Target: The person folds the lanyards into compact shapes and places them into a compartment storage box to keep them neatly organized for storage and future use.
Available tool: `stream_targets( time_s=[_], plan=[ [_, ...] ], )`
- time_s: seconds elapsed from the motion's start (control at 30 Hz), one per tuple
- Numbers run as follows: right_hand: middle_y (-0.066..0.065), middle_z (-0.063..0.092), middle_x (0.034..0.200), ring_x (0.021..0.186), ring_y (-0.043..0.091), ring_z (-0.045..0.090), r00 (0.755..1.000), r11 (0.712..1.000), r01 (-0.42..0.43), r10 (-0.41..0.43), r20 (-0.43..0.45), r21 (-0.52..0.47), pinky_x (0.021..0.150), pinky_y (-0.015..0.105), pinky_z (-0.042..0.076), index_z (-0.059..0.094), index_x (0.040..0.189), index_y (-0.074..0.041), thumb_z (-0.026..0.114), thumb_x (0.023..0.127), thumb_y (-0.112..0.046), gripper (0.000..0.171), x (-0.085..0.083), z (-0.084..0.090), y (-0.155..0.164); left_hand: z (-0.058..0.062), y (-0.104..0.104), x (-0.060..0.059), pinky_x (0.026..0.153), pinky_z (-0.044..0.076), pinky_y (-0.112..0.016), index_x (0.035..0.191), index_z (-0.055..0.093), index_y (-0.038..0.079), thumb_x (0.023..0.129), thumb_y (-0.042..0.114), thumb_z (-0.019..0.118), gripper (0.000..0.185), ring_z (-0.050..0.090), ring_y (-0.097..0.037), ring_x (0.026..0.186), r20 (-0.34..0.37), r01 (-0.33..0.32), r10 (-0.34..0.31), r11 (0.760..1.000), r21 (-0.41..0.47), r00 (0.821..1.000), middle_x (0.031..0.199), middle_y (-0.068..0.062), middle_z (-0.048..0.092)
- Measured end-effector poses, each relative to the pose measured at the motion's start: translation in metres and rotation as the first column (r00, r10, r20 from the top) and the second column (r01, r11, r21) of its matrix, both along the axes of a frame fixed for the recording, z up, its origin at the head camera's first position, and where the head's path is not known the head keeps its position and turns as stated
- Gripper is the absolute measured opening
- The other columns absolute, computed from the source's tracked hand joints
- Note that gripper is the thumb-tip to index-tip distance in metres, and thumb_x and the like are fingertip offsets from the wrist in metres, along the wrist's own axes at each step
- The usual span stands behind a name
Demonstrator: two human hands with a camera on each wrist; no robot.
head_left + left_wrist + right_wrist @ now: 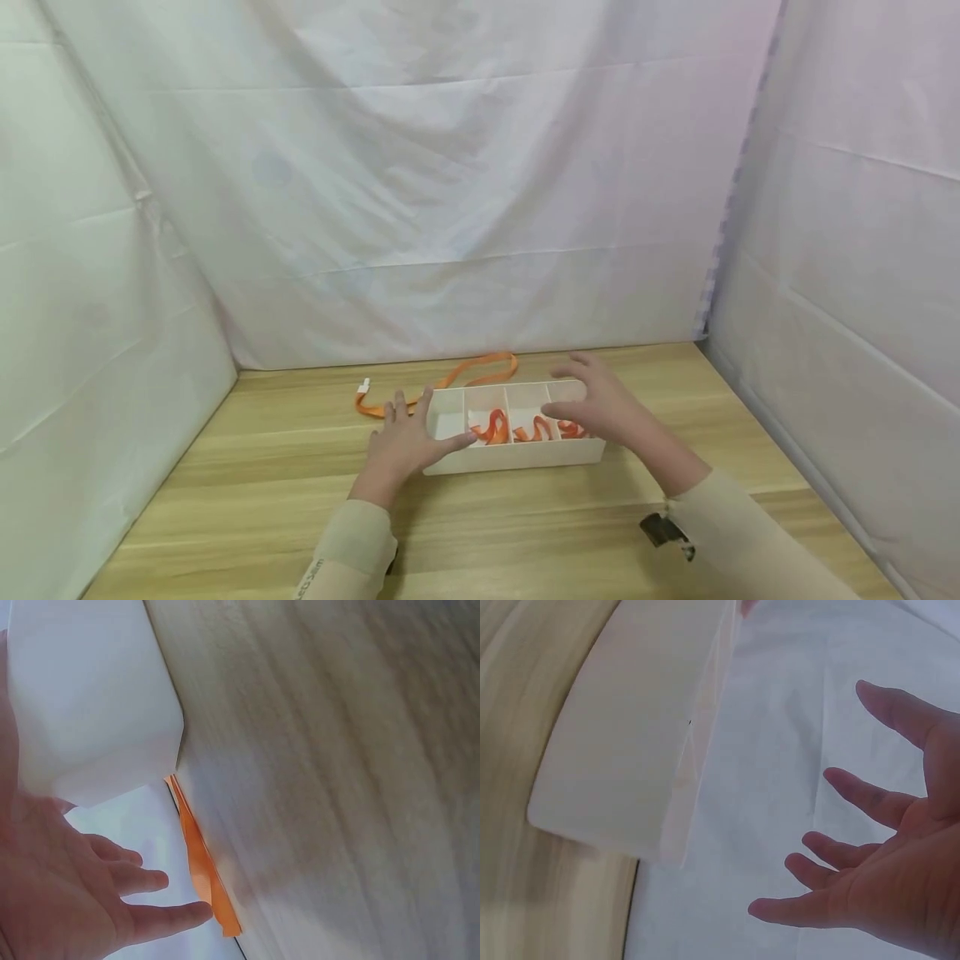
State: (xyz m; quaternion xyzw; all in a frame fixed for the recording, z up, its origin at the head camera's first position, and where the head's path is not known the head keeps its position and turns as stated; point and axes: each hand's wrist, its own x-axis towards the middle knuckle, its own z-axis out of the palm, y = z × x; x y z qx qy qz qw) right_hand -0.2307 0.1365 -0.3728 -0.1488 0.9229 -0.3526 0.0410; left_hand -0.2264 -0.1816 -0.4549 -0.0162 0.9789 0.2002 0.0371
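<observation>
now both hands are kept spread, the left hand [401, 442] touching the left end of the white divided box [517, 457] on the wooden table [247, 492], probably to steady it, the right hand [596, 408] hovering above orange ribbon [491, 427].

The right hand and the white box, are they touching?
Apart. The right wrist view shows the right hand open with spread fingers, and plain white cloth shows between it and the white box.
</observation>
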Motion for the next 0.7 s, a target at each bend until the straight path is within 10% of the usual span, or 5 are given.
stream_targets(
  time_s=[0.33,0.7],
  plan=[
    [0.027,0.029,0.17,0.154,0.058,0.029,0.998,0.997,0.061,-0.06,0.011,-0.048,0.117,0.078,0.034,0.057,0.149,-0.006,0.079,0.094,-0.049,0.073,0.018,-0.018,0.031,0.001,0.004,-0.001,0.116,0.024,-0.086,0.172,0.016,0.02,0.078,0.096,0.057,0.128,0.009,-0.049,0.166,-0.004,0.064,-0.064,0.998,0.001,0.998,0.18,-0.009,0.015],
    [0.029,0.031,0.169,0.154,0.059,0.03,0.999,1.0,0.027,-0.027,-0.035,0.01,0.118,0.076,0.034,0.057,0.149,-0.004,0.075,0.097,-0.045,0.068,-0.004,-0.011,0.023,0.016,0.005,-0.004,0.115,0.025,-0.087,0.171,0.02,0.013,0.084,0.089,0.06,0.122,0.01,-0.049,0.165,-0.006,0.108,-0.108,0.994,-0.01,0.994,0.179,-0.021,0.013]
  ],
)
